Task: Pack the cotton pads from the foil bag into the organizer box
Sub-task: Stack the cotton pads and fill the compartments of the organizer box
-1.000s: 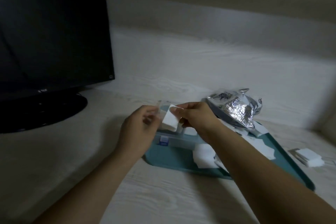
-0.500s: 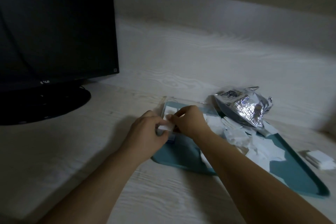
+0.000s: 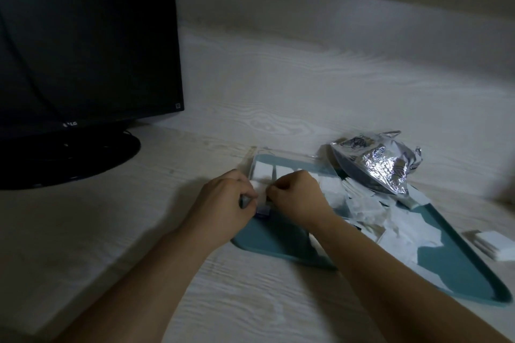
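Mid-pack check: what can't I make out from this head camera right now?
- Clear plastic organizer box: near compartments hidden behind left hand and right hand.
- White cotton pad between the hands: mostly covered by fingers.
- Crumpled silver foil bag: contents not visible.
- Teal plastic tray: partly covered by right forearm.

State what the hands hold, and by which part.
Both the left hand and right hand pinch one cotton pad, one at each side edge.
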